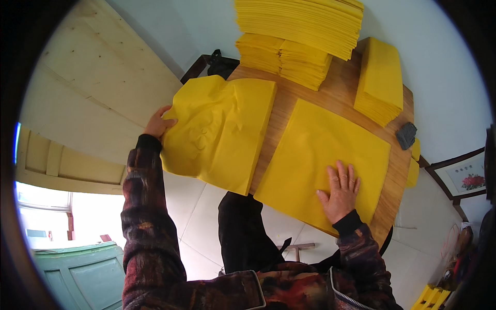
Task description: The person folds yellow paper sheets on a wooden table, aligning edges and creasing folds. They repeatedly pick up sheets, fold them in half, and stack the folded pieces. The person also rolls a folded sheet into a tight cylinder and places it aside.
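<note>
Two piles of yellow, fabric-like sheets lie side by side before me on the wooden table. The upper sheet (214, 129) of the left pile is wrinkled and bulges, and my left hand (157, 124) is closed on its left edge. Some fingers of that hand are hidden by the sheet. Flat on the smoother right sheet (310, 150) rests my right hand (341, 194), fingers spread, near its right side. It holds nothing.
Thick stacks of folded yellow sheets (299, 26) stand at the back of the table (289, 92). Another yellow stack (382, 77) is at the back right, beside a dark grey lump (406, 135). Large wooden boards (98, 77) lean at the left. A framed flower picture (465, 173) stands at the right.
</note>
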Available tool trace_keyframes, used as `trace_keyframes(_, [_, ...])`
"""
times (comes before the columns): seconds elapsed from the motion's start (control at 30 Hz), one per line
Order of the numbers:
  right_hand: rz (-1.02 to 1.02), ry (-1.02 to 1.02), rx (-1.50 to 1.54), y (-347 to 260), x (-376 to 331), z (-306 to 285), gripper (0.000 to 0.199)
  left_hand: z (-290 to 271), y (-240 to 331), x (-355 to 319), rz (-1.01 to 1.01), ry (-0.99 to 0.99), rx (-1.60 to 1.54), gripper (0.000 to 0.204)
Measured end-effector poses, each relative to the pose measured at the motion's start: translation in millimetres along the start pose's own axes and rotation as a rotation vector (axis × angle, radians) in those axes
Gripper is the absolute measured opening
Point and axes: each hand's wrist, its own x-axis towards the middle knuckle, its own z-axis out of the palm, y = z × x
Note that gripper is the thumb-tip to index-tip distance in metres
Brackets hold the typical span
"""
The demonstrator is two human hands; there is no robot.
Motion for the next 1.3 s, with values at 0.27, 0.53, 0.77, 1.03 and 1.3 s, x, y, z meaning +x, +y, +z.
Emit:
trace_keyframes(0.27, [0.026, 0.016, -0.013, 28.6, 0.0, -8.9, 0.066, -1.4, -59.4, -76.6, -0.058, 0.416, -0.268, 0.048])
trace_keyframes(0.53, [0.003, 0.025, -0.020, 40.8, -2.6, -6.5, 0.067, 48.8, -16.8, -143.3, -0.058, 0.243, -0.469, 0.041])
trace_keyframes(0.77, [-0.021, 0.080, -0.015, 40.8, -4.5, -6.4, 0.065, 51.2, 50.4, -139.2, 0.026, 0.180, -0.401, 0.038])
trace_keyframes(1.03, [-0.035, 0.142, -0.018, 41.3, -3.5, -0.8, 0.061, 45.2, 43.2, -134.7, 0.019, 0.033, -0.632, 0.036])
trace_keyframes(1.3, [-0.023, 0.113, -0.023, 42.6, -1.9, -0.4, 0.064, 119.5, -72.2, -167.0, 0.150, 0.484, -0.559, 0.068])
